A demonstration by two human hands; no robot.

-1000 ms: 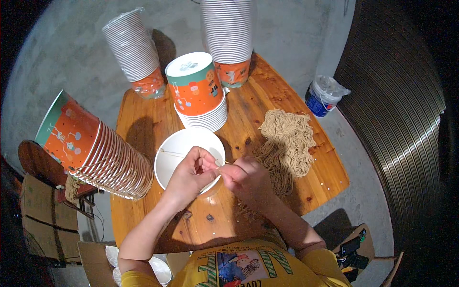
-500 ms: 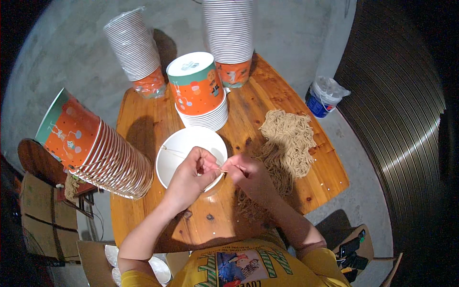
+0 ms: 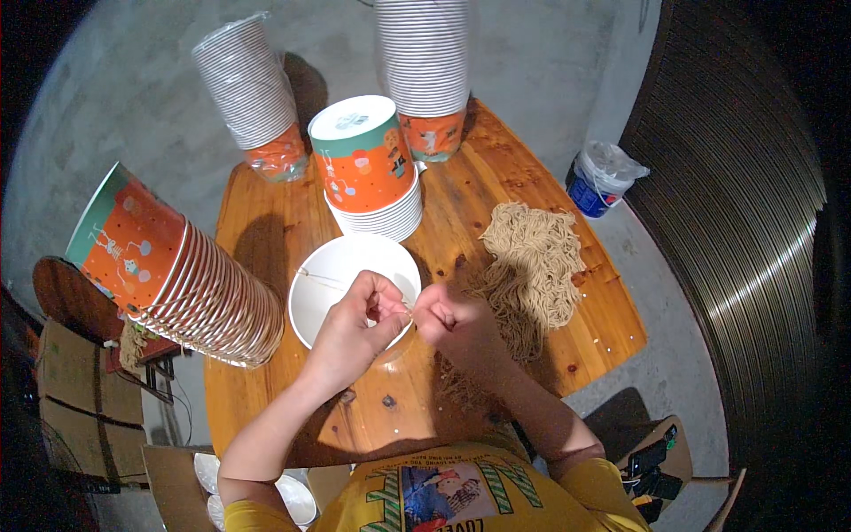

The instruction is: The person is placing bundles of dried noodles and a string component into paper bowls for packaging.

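A white paper bucket (image 3: pixel 321 301) stands mouth up on the wooden table (image 3: pixel 443 204), in front of me. A thin tan cord (image 3: pixel 326 282) passes from its left rim across the mouth toward my hands. My left hand (image 3: pixel 359 324) is over the bucket, thumb and fingers pinched on the cord near the right rim. Close beside it, just outside that rim, my right hand (image 3: pixel 450 321) is closed with its fingers curled in; the cord between the two hands is too fine to follow fully. A heap of tan cords (image 3: pixel 536 266) lies right of my right hand, partly in shadow.
On the left leans a stack of orange buckets (image 3: pixel 133 235) with cords around the rims. Behind the white bucket stand upturned buckets (image 3: pixel 363 168) and two wrapped stacks, one left (image 3: pixel 244 84), one right (image 3: pixel 424 62). A blue pail (image 3: pixel 594 191) is beyond the table's right edge.
My right hand has curled its fingers in more and turned slightly beside the rim. My left hand keeps its pinch in nearly the same place.
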